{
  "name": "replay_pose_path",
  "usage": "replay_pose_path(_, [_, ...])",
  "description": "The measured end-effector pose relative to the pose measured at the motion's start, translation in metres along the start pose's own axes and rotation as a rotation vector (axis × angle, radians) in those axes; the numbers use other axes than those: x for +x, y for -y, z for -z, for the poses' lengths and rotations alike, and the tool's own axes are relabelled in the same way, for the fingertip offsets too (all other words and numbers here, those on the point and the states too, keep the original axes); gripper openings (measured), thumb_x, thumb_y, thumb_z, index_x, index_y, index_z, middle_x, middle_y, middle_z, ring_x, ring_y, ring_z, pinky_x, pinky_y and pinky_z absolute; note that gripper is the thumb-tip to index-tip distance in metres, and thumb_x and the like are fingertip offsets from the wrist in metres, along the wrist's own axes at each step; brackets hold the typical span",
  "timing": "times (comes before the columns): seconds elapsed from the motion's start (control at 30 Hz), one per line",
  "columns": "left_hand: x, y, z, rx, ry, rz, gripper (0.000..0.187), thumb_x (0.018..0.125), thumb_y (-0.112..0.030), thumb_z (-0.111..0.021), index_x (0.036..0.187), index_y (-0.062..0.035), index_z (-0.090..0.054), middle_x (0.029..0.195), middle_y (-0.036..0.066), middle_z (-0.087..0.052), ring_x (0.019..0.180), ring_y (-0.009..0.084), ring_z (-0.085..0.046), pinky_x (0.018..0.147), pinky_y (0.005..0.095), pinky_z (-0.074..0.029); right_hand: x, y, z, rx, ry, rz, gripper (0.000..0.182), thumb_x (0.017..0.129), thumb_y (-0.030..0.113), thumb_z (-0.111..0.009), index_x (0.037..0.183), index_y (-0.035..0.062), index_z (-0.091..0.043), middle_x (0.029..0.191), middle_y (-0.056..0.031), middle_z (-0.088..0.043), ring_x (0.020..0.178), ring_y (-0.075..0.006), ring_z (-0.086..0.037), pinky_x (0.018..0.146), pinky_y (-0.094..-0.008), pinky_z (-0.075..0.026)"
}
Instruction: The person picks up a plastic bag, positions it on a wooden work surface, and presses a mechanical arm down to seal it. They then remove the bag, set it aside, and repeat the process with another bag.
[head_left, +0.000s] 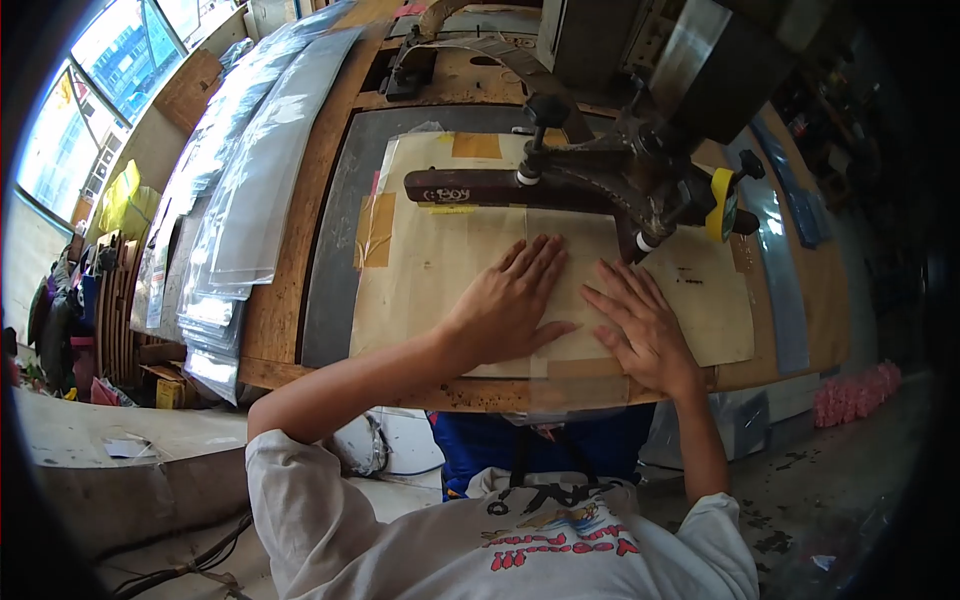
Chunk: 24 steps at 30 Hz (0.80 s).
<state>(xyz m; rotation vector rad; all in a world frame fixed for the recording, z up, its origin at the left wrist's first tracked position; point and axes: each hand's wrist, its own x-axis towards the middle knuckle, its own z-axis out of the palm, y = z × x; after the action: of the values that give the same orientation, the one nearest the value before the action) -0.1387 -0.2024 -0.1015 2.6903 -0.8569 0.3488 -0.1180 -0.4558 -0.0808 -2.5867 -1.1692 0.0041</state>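
A worn wooden workbench (277, 322) before me, clear plastic sheets (265, 165) stacked towards ten o'clock, a dark grey panel (330, 300) at the centre, a taped cream sheet (420, 285) over it, a translucent strip (783, 295) at three o'clock.

Palms of the left hand (508, 305) and right hand (648, 335) hidden against the pale sheet (430, 270), part of the sheet covered by the dark metal arm (480, 187), dark marks (689, 277) at right too small to read, metal column (705, 75) cut off above, shirt (420, 550) cut off below.
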Motion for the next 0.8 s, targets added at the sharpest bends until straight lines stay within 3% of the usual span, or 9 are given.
replay_pose_path(0.2, [0.000,0.015,0.001,-0.127,-0.003,-0.002,0.087,0.096,-0.055,-0.056,0.145,0.0155,-0.038,0.155,0.031,-0.036,0.148,0.0390,-0.032,0.123,0.0460,-0.025,0.014,0.003,0.000,-0.006,0.058,-0.100,0.049,0.100,0.031,-0.054,0.148,0.0197,-0.051,0.162,-0.0114,-0.034,0.144,-0.0385,-0.038,0.120,-0.0568,-0.026])
replay_pose_path(0.3, [-0.004,0.019,-0.002,-0.221,-0.022,0.000,0.094,0.093,-0.060,-0.057,0.145,0.0153,-0.038,0.156,0.030,-0.035,0.149,0.0372,-0.031,0.124,0.0461,-0.022,0.020,0.003,-0.002,0.043,0.042,-0.146,0.046,0.100,0.029,-0.054,0.144,0.0183,-0.056,0.162,-0.0122,-0.034,0.145,-0.0393,-0.037,0.119,-0.0564,-0.026])
replay_pose_path(0.43, [-0.004,0.021,-0.002,-0.211,-0.029,0.018,0.089,0.094,-0.056,-0.056,0.145,0.0149,-0.038,0.156,0.029,-0.036,0.148,0.0366,-0.032,0.124,0.0481,-0.021,0.008,-0.005,-0.005,0.180,0.059,-0.157,0.043,0.100,0.031,-0.053,0.141,0.0178,-0.060,0.162,-0.0133,-0.035,0.146,-0.0416,-0.036,0.119,-0.0575,-0.024])
replay_pose_path(0.53, [-0.005,0.022,-0.008,-0.206,-0.087,0.024,0.085,0.095,-0.053,-0.056,0.144,0.0147,-0.040,0.154,0.028,-0.039,0.148,0.0362,-0.033,0.123,0.0491,-0.022,0.007,-0.001,0.003,-0.014,0.180,0.044,0.043,0.101,0.035,-0.052,0.140,0.0205,-0.061,0.162,-0.0139,-0.034,0.148,-0.0424,-0.032,0.119,-0.0598,-0.023])
replay_pose_path(0.7, [-0.002,0.019,-0.012,0.010,-0.074,-0.004,0.082,0.095,-0.050,-0.056,0.142,0.0154,-0.043,0.152,0.029,-0.042,0.147,0.0371,-0.035,0.123,0.0498,-0.023,0.021,0.011,0.002,-0.038,0.193,-0.116,0.044,0.101,0.039,-0.050,0.142,0.0256,-0.059,0.164,-0.0130,-0.030,0.151,-0.0398,-0.027,0.119,-0.0606,-0.022])
replay_pose_path(0.8, [-0.005,0.015,-0.010,-0.158,-0.054,-0.005,0.085,0.095,-0.054,-0.056,0.142,0.0159,-0.043,0.151,0.030,-0.042,0.146,0.0382,-0.036,0.123,0.0496,-0.024,0.024,0.009,0.000,-0.044,0.185,-0.123,0.044,0.102,0.039,-0.049,0.143,0.0256,-0.058,0.165,-0.0124,-0.028,0.151,-0.0386,-0.026,0.119,-0.0603,-0.023])
